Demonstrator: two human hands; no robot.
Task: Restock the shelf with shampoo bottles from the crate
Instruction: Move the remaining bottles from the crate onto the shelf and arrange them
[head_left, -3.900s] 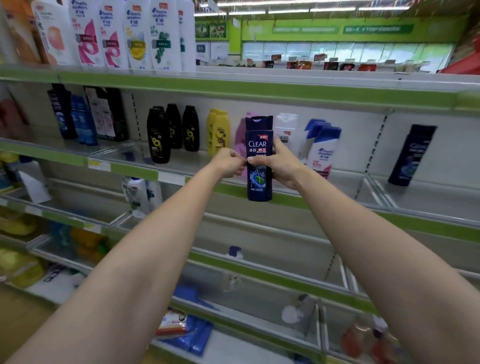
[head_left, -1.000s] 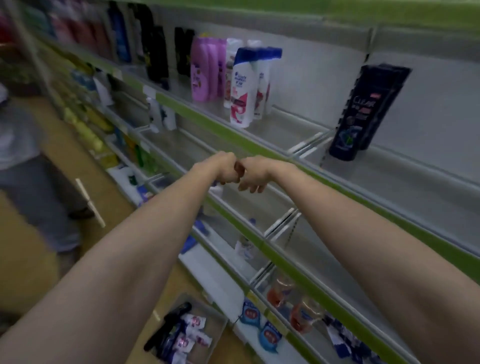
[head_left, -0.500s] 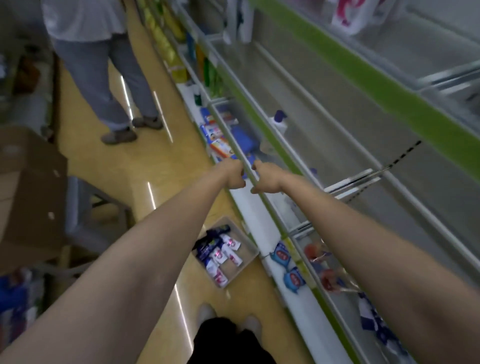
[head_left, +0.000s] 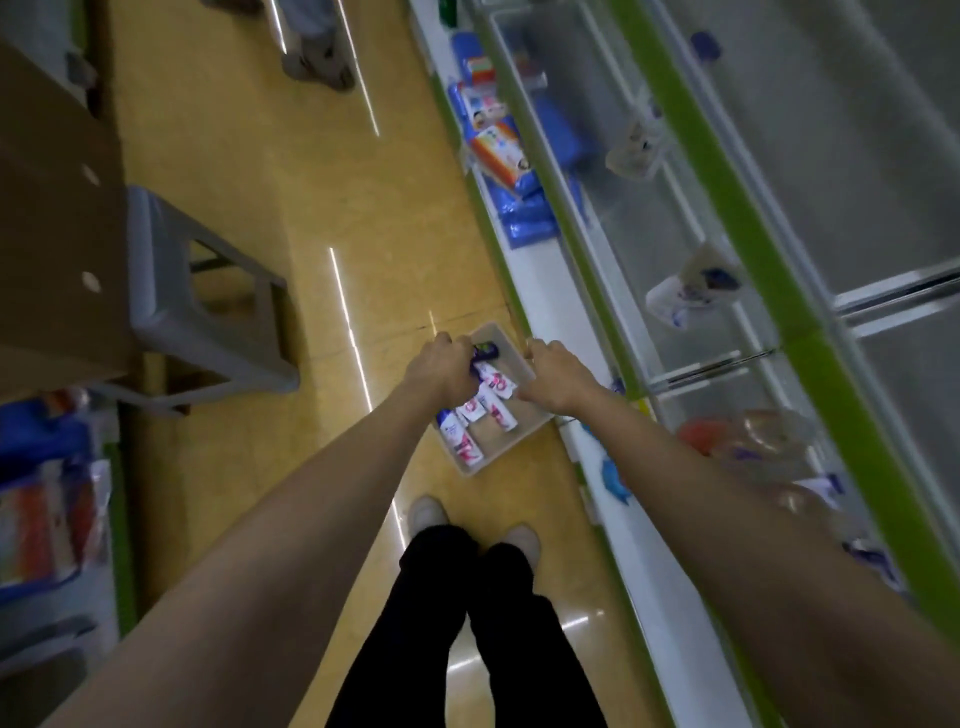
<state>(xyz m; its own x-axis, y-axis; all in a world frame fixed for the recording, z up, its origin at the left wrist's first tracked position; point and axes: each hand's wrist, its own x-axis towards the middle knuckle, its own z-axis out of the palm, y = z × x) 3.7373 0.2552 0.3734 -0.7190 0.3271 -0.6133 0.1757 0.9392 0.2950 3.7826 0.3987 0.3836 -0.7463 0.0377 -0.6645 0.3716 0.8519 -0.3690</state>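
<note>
Crate (head_left: 524, 434) on floor, shampoo bottles (head_left: 475, 415) lying inside. Left hand (head_left: 441, 370) at crate's 10 o'clock, right hand (head_left: 553, 375) at 2 o'clock; both curled, grip indiscernible. Shelf (head_left: 737, 218) at 3 o'clock.

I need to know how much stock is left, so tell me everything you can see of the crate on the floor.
The crate is a shallow, pale beige, open-topped rectangular tray, plastic or card by its look. It lies flat on the yellow floor, at an angle, beside the base of the shelving, ahead of the person's feet. Inside lie several white bottles with pink and blue labels, and one dark bottle at the far end. Both hands hover above it; contact is unclear.
</note>
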